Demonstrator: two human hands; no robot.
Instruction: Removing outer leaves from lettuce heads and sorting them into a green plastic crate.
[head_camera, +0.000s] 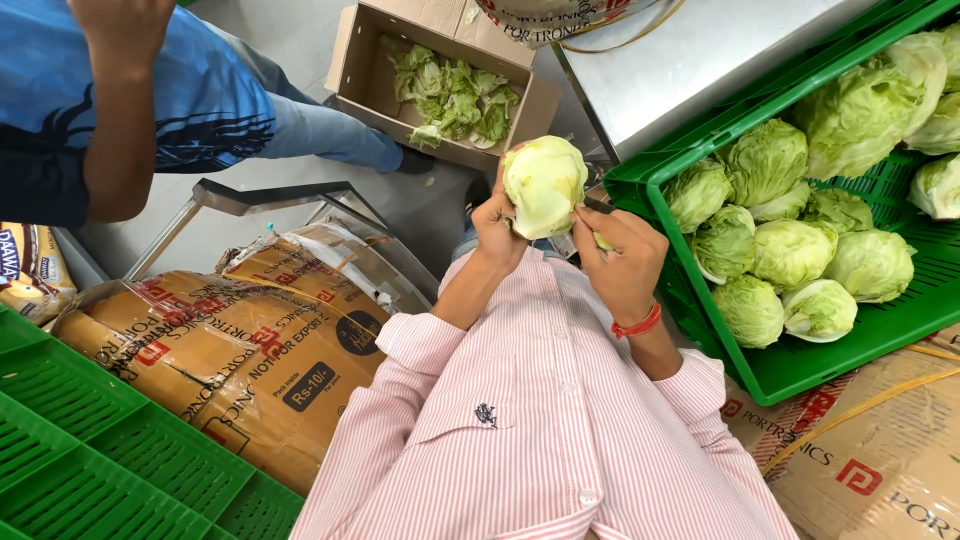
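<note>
Cabbage (543, 183), pale green, one head, held up at centre frame just above your striped shirt front. Your left hand (497, 232) grips it from the lower left, fingers wrapped against its underside. Your right hand (622, 262) sits just beside it at lower right, closed on a knife (598, 206) whose dark blade touches the head's base; a red band circles that wrist. Right of the hands, a green crate (800, 375) holds many more cabbage heads (790, 250), packed close. Above the hands, upper centre, an open cardboard box (440, 85) on the floor holds loose trimmed leaves. Upper left, another person's arm and blue shirt (190, 95). Lower left, taped brown cartons (250, 350) and a second green crate (90, 450).
</note>
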